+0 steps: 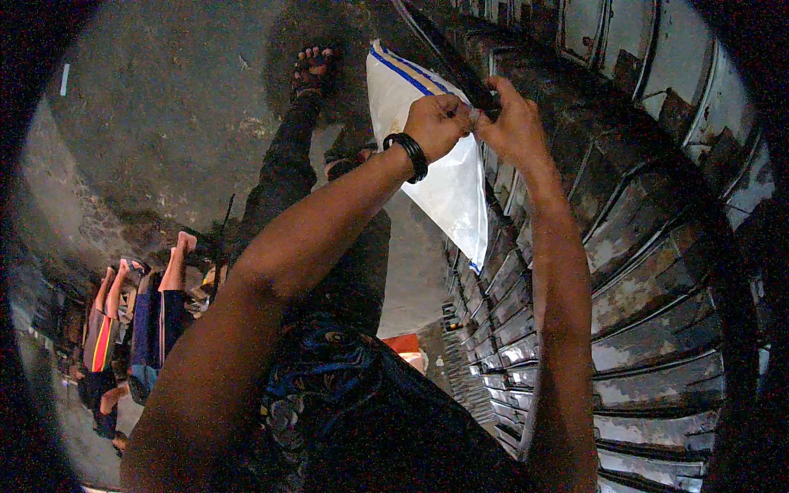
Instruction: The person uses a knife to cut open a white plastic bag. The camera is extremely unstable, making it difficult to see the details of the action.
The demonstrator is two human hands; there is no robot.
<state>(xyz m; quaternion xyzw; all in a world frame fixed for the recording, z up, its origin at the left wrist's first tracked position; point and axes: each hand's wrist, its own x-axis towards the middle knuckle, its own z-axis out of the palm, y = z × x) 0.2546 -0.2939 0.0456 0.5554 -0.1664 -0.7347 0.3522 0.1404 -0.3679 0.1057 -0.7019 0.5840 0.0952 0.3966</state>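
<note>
A white woven sack (pixel 453 191) with blue and tan stripes along one side stands in front of me, against a dark metal frame. My left hand (pixel 439 126), with black bands at the wrist, has its fingers curled at the sack's edge and grips it there. Close beside it is my right hand (pixel 516 129), its thumb meeting the left fingertips at a small pale bit of material. The right forefinger is raised over a dark bar (pixel 447 52). Whether the right fingers pinch the sack is hidden.
A long row of worn metal panels in dark frames (pixel 653 314) runs down the right side. Several people (pixel 142 320) stand at the far left. An orange and white object (pixel 404 350) lies beyond my body on the concrete floor (pixel 185 123). My bare foot (pixel 314 71) shows.
</note>
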